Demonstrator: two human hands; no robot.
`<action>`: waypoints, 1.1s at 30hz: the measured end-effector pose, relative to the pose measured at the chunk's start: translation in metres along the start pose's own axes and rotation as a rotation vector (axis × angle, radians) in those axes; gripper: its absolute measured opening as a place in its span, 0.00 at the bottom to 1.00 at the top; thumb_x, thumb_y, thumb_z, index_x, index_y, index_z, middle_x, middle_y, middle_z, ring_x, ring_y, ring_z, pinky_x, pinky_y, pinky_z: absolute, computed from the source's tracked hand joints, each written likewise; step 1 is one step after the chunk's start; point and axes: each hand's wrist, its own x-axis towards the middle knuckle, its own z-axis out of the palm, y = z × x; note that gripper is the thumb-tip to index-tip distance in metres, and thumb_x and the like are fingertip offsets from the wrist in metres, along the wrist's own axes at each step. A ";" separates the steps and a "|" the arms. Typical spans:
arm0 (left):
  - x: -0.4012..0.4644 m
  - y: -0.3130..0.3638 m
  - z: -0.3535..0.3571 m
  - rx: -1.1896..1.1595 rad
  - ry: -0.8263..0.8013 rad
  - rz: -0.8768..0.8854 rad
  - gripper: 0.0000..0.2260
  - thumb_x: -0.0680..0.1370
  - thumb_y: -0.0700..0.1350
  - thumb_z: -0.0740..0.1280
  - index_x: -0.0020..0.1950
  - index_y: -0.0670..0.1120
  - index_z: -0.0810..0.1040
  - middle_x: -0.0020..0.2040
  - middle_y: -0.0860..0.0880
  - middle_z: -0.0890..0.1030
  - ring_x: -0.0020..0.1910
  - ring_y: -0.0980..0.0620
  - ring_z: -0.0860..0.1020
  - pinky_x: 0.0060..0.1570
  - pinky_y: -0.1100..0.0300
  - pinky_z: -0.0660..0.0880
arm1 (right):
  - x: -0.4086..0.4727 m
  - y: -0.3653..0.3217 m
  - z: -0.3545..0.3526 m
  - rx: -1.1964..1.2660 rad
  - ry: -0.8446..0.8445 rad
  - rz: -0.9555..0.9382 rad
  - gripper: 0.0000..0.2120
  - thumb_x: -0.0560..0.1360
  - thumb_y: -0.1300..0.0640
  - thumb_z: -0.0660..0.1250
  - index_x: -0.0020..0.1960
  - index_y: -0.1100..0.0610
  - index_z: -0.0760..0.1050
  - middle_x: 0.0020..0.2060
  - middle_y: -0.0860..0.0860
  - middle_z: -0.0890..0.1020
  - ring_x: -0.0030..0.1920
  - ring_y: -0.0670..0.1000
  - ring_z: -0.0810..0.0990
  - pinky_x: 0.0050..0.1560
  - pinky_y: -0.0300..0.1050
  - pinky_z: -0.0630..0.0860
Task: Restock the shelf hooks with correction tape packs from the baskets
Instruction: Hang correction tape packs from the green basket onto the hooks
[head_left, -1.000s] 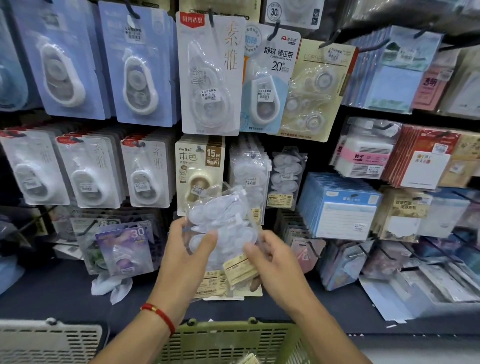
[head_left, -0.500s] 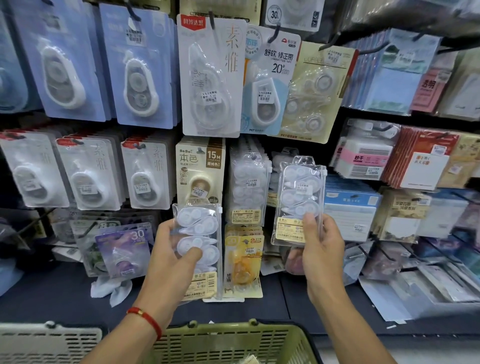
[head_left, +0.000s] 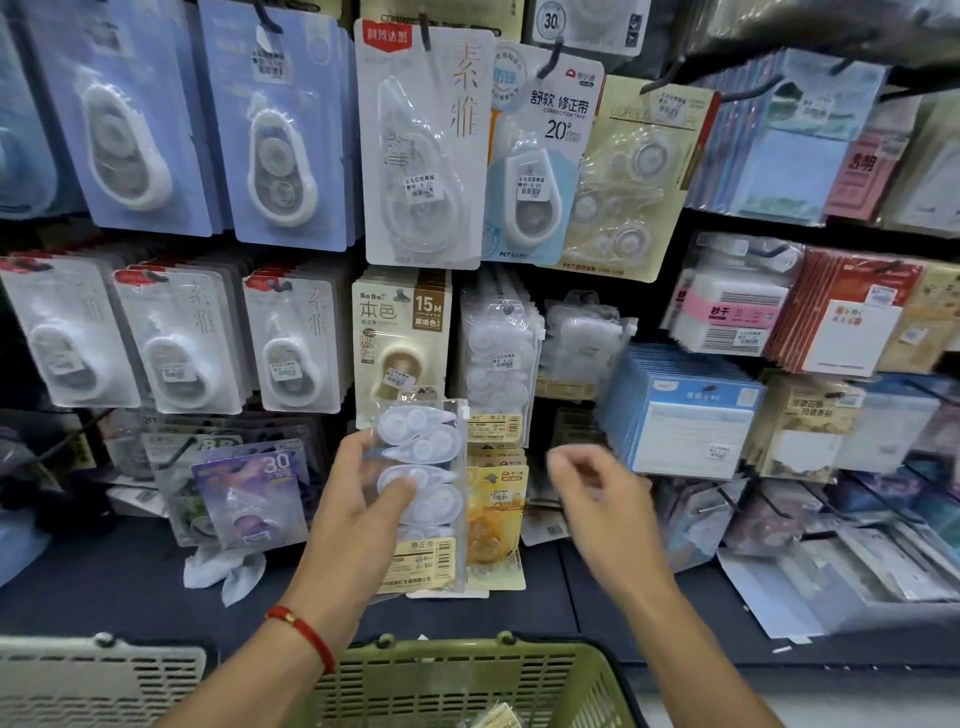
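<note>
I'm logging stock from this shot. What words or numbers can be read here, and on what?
"15M" and "BoBo": beige card pack.
"CORRECTION TAPE" and "20": pale blue pack.
"30": purple pack.
"30": top pack.
Price stickers and barcodes, also those on the clear pack gripped by the left hand: too small to read.

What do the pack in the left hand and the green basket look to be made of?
Pack: clear glossy plastic, apparently, since the white tapes show through, with a printed card strip at the bottom. Green basket: matte moulded plastic, judging by its slotted wall.
</note>
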 end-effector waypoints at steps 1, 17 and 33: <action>-0.001 0.001 0.002 -0.014 -0.021 0.005 0.19 0.83 0.38 0.68 0.62 0.63 0.77 0.58 0.55 0.87 0.59 0.52 0.85 0.59 0.49 0.81 | -0.003 -0.002 0.006 0.041 -0.144 -0.004 0.03 0.82 0.52 0.69 0.53 0.48 0.82 0.48 0.45 0.86 0.50 0.43 0.83 0.53 0.45 0.79; -0.013 0.010 0.028 0.051 -0.185 0.046 0.27 0.80 0.28 0.66 0.69 0.57 0.77 0.57 0.52 0.86 0.55 0.52 0.84 0.57 0.54 0.83 | -0.001 -0.010 0.001 0.415 0.067 -0.044 0.13 0.86 0.44 0.58 0.43 0.41 0.70 0.32 0.53 0.79 0.21 0.52 0.75 0.18 0.39 0.66; -0.016 0.007 0.031 0.337 -0.012 0.228 0.24 0.77 0.30 0.65 0.59 0.59 0.80 0.56 0.59 0.82 0.57 0.63 0.78 0.55 0.69 0.75 | 0.015 0.005 -0.018 0.478 0.135 -0.001 0.15 0.85 0.42 0.60 0.52 0.55 0.72 0.34 0.56 0.83 0.23 0.53 0.78 0.19 0.40 0.68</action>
